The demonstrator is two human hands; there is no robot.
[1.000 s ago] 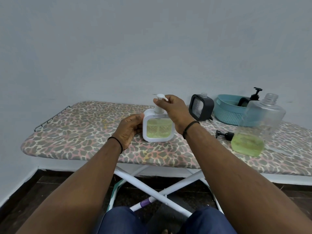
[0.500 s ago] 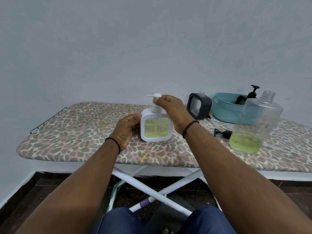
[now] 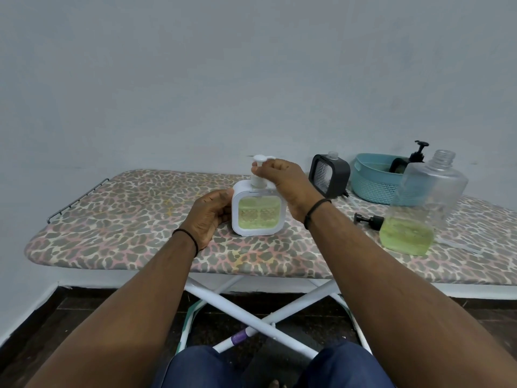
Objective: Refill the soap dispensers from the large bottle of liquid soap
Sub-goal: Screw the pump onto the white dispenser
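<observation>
A white soap dispenser [image 3: 257,212] stands upright near the middle of the leopard-print ironing board [image 3: 134,219], its clear window showing yellow-green soap filling most of the body. The left hand [image 3: 208,215] wraps its fingers round the dispenser's side at 9 o'clock, steadying it. The right hand [image 3: 282,180] comes over the top from 2 o'clock and pinches the white pump head [image 3: 260,161] between thumb and fingertips; whether the pump collar is fully seated on the neck is hard to tell, since the fingers cover it.

At 3 o'clock from the dispenser, well apart, stands the large clear bottle [image 3: 419,208], uncapped, with yellow-green soap in roughly its lowest third. A black pump [image 3: 369,220] lies on the board just beside the bottle's left edge. At 1 o'clock sits a black dispenser [image 3: 330,175] with its neck open, and beside it, behind the large bottle, a teal basket [image 3: 372,183] with another black pump [image 3: 418,152] sticking up from it.
</observation>
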